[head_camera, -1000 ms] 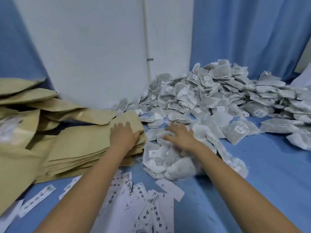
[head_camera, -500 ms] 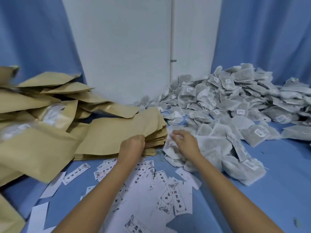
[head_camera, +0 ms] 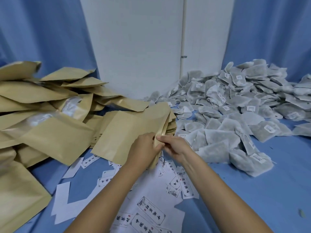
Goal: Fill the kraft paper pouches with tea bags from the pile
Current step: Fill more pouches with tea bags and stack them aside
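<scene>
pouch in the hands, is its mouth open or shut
Barely open: left hand and right hand pinch the held pouch at its mouth, where a narrow slit shows between the two layers.

Blue cloth worktop (head_camera: pixel 277 190) lies bare near right. Grey mesh tea bags (head_camera: pixel 235 105) heap far right; tan kraft paper pouches (head_camera: pixel 50 137) crowd the left; white printed labels (head_camera: pixel 151 214) litter the near edge.
</scene>
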The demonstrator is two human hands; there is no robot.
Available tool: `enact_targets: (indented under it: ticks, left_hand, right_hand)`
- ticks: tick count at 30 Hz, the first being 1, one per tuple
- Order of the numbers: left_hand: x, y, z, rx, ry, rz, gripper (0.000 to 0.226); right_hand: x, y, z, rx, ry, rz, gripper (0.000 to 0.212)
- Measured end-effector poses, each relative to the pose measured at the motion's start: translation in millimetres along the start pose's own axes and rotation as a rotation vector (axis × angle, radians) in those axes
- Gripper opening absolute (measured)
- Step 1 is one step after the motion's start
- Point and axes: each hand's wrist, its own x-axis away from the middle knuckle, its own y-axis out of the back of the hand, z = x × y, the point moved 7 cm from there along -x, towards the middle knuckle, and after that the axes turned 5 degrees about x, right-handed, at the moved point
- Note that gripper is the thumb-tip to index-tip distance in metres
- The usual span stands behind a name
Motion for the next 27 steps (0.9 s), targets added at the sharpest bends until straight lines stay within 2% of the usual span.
enact_targets:
  ticks: [2, 3, 5, 6, 8, 12, 16, 19, 20, 22, 23, 24, 25, 27]
  left_hand:
    - [-1.2, -0.1, 5.7, 0.092, 0.062, 0.046, 0.015]
    - [-1.8, 1.1, 7.6, 0.148, 0.067, 0.068, 0.009]
    - [-3.1, 9.0, 10.4, 0.24, 0.09, 0.081, 0.013]
    - [-4.4, 14.0, 14.4, 0.26, 0.115, 0.061, 0.015]
    - [-7.4, 22.0, 22.9, 0.224, 0.158, 0.006, 0.019]
    - [-5.4, 15.1, 11.1, 0.049, 0.134, -0.006, 0.016]
    - [-6.9, 52.1, 22.0, -0.12, 0.232, -0.303, 0.018]
    - [-9.4, 70.6, 30.5, -0.137, 0.227, -0.374, 0.016]
    - [-8.5, 69.0, 24.9, -0.141, 0.191, -0.368, 0.015]
    - [-5.6, 58.5, 8.0, -0.163, 0.114, -0.35, 0.014]
    - [-4.4, 51.3, 0.1, -0.178, 0.088, -0.331, 0.015]
    - [-3.6, 43.8, -5.9, -0.19, 0.072, -0.304, 0.015]
    - [-2.6, 37.3, -10.3, -0.196, 0.057, -0.279, 0.017]
    - [0.2, 31.0, -15.6, -0.184, 0.016, -0.256, 0.019]
  right_hand:
    - [0.9, -6.4, -3.3, -0.024, -0.015, 0.055, 0.002]
    - [1.4, -8.7, -3.8, -0.025, -0.016, 0.079, 0.007]
    - [2.2, -10.7, -4.6, -0.03, -0.022, 0.133, 0.022]
    - [2.9, -10.5, -4.3, -0.039, -0.025, 0.144, 0.021]
    - [2.7, -10.2, -5.0, -0.022, -0.018, 0.145, 0.006]
    - [1.1, -15.2, 1.3, 0.16, 0.097, 0.051, 0.02]
    - [2.0, 1.8, 13.8, 0.381, 0.199, -0.193, 0.028]
    - [2.2, 11.5, 13.1, 0.401, 0.206, -0.239, 0.03]
    - [2.9, 12.9, 15.5, 0.501, 0.258, -0.299, 0.03]
    - [13.4, 4.7, 35.9, 0.866, 0.568, -0.471, 0.032]
    - [19.4, -12.1, 45.9, 1.045, 0.759, -0.468, 0.028]
    - [20.1, -30.7, 45.8, 1.171, 0.884, -0.366, 0.023]
    - [18.0, -48.4, 44.0, 1.293, 0.916, -0.254, 0.019]
    - [6.1, -61.4, 43.9, 1.405, 0.739, -0.089, 0.018]
